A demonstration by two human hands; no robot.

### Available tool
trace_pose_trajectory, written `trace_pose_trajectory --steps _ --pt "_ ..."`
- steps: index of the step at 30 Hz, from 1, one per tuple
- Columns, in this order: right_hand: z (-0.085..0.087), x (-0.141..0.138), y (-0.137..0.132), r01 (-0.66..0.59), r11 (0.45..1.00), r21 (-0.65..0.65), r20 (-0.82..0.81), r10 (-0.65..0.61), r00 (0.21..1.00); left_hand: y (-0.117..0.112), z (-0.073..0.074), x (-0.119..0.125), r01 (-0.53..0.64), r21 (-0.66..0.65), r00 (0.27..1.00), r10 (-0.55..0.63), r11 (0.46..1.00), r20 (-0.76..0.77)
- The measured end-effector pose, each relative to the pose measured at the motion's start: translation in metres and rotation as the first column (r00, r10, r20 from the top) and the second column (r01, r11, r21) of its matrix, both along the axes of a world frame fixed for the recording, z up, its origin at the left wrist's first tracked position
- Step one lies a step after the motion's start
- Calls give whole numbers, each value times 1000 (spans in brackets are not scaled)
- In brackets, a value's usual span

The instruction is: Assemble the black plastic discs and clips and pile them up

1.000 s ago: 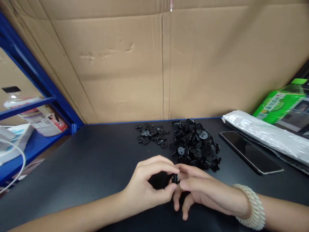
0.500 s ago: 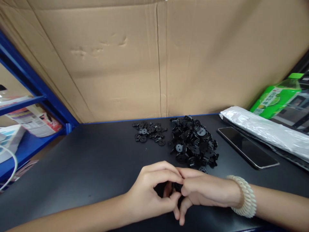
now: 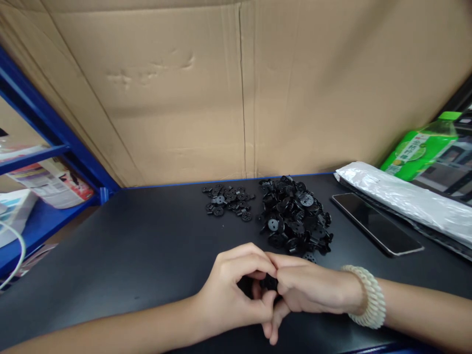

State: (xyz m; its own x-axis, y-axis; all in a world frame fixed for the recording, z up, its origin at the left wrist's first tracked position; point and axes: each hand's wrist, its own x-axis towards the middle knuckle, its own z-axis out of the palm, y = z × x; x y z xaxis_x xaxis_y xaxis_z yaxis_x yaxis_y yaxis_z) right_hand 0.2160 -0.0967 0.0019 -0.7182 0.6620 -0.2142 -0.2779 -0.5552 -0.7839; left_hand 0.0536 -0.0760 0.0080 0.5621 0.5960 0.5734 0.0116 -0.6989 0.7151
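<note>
At the table's front, my left hand and my right hand meet, fingers curled around one small black plastic disc clip. Both hands are closed on it, and fingers hide most of its shape. Just beyond them lies a large heap of black disc clips, round heads with holes and short tabs. A smaller, flatter group of similar clips is spread to the left of the heap.
A phone lies right of the heap, beside a white plastic package. Behind that leans a green-labelled bottle. A cardboard wall closes the back of the black table. Blue shelving stands at left.
Both hands keep their joined grip, with slight finger shifts, and a little more of the black clip shows between them. The right wrist has moved slightly left. The heaps look the same.
</note>
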Motion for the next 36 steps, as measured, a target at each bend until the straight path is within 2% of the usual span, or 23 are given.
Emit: trace_pose_trajectory --steps 6,10,13,16,19,20,21,22,23,25,26,27,29,31,33,36 --pt "-4 -1 0 -1 1000 -13 -80 0 997 0 -2 -3 -30 -50 999 30 998 17" --pt "3 2 1 10 1000 18 -76 -8 997 2 0 -7 -45 -235 998 52 971 26" --pt "11 8 1 9 998 65 -57 -5 998 6 1 -9 64 -372 991 -15 926 135" --pt "22 14 -2 24 985 172 8 -26 1000 11 5 -10 168 -488 965 -43 856 257" --pt "36 22 -8 -6 943 334 232 -76 970 11 10 -13 159 -474 969 -45 866 243" --pt "41 26 -10 -32 902 430 338 -128 932 10 12 -13 152 -450 974 -55 880 222" --pt "47 30 -12 -67 832 551 438 -219 872 9 14 -14 151 -422 977 -72 894 198" --pt "52 35 -13 -114 722 683 502 -350 791 8 15 -14 150 -393 980 -86 907 177" --pt "56 42 -12 -169 578 798 510 -500 700 7 15 -15 144 -368 983 -92 919 156" --pt "62 56 -6 -256 288 923 383 -764 520 7 15 -16 96 -320 991 -60 942 122" --pt "64 63 -1 -286 195 938 311 -836 452 8 13 -16 61 -299 994 -31 952 105" --pt "65 70 4 -304 147 941 267 -874 405 10 12 -17 24 -282 996 0 959 85" --pt "64 81 14 -300 119 946 236 -891 389 15 8 -17 -53 -247 997 63 968 32" --pt "62 86 20 -251 123 960 225 -872 434 23 4 -19 -133 -161 991 130 978 -27" --pt "58 84 21 -175 135 975 203 -856 475 31 1 -21 -206 -4 976 206 978 -74" --pt "52 72 12 -43 140 989 142 -845 515 46 -1 -25 -252 233 950 286 939 -126"
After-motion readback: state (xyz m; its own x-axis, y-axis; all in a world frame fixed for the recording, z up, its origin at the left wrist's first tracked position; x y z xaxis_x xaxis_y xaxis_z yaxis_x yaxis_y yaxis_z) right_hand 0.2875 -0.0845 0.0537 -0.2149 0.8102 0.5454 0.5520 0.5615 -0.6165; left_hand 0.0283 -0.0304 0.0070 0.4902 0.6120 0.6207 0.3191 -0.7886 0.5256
